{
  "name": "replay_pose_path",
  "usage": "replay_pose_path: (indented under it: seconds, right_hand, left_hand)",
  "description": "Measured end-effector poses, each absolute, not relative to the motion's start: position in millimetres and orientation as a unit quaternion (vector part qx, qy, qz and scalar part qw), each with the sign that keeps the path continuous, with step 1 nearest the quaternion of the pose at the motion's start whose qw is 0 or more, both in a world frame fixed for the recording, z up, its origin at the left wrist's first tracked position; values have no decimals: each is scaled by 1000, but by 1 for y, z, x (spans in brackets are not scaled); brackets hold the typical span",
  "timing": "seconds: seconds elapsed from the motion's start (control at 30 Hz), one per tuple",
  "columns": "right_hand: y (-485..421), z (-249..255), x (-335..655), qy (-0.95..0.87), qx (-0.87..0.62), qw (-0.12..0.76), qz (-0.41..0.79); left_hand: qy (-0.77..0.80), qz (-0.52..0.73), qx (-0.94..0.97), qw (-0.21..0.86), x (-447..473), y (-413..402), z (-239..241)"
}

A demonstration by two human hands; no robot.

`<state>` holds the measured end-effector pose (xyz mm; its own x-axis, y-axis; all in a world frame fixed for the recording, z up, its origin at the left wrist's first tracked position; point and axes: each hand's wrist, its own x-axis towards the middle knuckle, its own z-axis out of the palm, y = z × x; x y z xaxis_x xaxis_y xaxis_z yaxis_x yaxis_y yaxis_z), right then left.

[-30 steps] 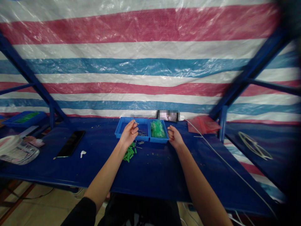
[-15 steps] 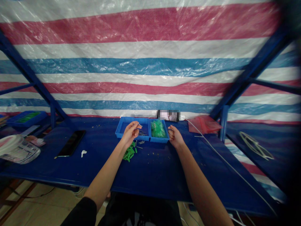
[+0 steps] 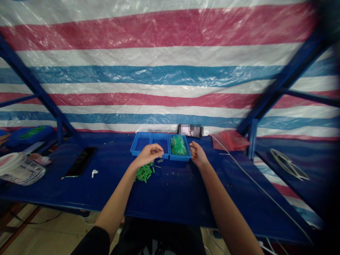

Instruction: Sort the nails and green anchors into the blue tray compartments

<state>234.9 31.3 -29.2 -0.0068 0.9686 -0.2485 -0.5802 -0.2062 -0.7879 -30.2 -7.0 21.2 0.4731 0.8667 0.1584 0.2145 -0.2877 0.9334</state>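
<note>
**Two hands at blue trays, green bits + pins on bench**

L hand pinched, thumb & fingers closed together, tips over front edge of middle tray; too small to tell if anything's in the pinch. R hand fingers curled in, closed, nothing visible in it, right by front corner of right tray. Both forearms bare, reaching fwd over bench, hands well apart w/ middle of the trays between them.

3 blue trays side by side, edges touching, back of the bench. Green plastic pieces heaped in right one. Loose pile of same green pieces on bench top, just below L wrist. Thin metal pins lying loose just in front of middle tray, near L fingertips.

Bench dark blue, scattered w/ small green crumbs. Left of it: black phone, small white scrap, clear plastic tub w/ white lid, another blue tray w/ green contents at far end. Right: red plastic bag, white cable running down across bench. Behind all: striped red/white/blue tarp on blue steel frame.
</note>
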Motion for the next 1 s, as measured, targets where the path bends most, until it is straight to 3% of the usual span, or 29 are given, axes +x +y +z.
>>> replay_pose_path:
  seconds: [0.2,0.43,1.0]
  right_hand:
    - [32,-31,236,-253,-401,578,664]
    - [32,-30,236,-249,-409,579,660]
    - [31,-30,236,-260,-407,575,660]
  left_hand:
    - [377,170,854,315,-37,-16,18]
    - [454,87,865,196,-37,-15,13]
    - [457,51,861,219,-40,-13,11]
